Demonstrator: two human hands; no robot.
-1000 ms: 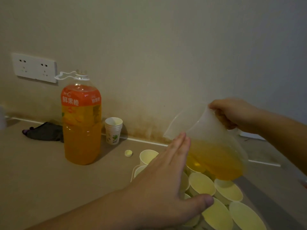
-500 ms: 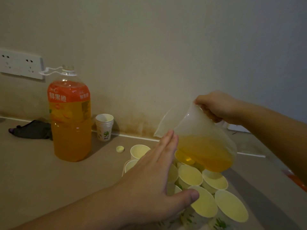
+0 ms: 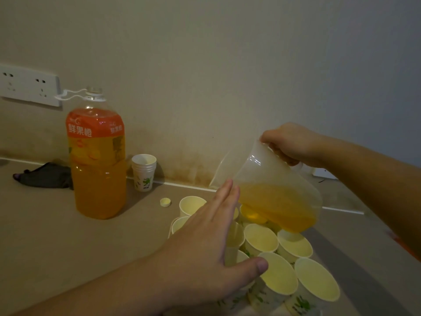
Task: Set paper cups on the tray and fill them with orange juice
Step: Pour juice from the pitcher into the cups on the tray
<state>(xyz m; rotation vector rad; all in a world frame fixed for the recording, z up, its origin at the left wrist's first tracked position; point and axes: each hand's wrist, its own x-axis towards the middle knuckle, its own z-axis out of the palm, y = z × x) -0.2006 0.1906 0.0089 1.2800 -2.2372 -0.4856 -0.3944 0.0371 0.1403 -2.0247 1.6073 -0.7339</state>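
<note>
Several white paper cups (image 3: 260, 238) with leaf prints stand packed together on a tray (image 3: 171, 226), of which only a pale left edge shows. My right hand (image 3: 290, 143) grips the handle of a clear plastic jug (image 3: 271, 185) that is tilted to the left over the cups and about a third full of orange juice. One cup (image 3: 251, 214) under the jug holds juice. My left hand (image 3: 205, 245) hovers flat, fingers together and thumb out, over the left cups, holding nothing and hiding some of them.
A large orange juice bottle (image 3: 98, 160) stands uncapped at the left, its yellow cap (image 3: 165, 202) lying on the counter. A stack of spare cups (image 3: 144, 172) is by the wall, a dark cloth (image 3: 45, 175) further left, and a wall socket (image 3: 28, 85) above.
The view shifted slightly, so everything sits a little to the right in frame. The jug and both hands keep nearly the same pose over the cups.
</note>
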